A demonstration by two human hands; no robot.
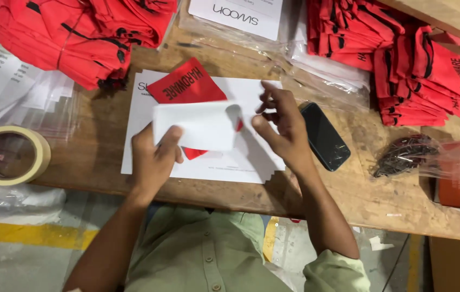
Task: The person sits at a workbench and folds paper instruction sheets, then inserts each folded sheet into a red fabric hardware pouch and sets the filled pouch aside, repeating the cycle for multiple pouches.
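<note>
My left hand [153, 159] grips a white card [197, 125] by its lower left corner, holding it flat over a red cloth bag [186, 84] with black lettering. The bag lies on a stack of white printed sheets [251, 162] on the wooden table [381, 189]. My right hand [281, 125] hovers just right of the card with its fingers spread, holding nothing. Part of the bag is hidden under the card.
Piles of red cloth bags lie at the back left [73, 32] and back right [403, 65]. A black phone [324, 136] lies right of my right hand. A tape roll [9, 155] sits at the left, clear plastic bags [327, 75] behind, a dark bundle [405, 155] at the right.
</note>
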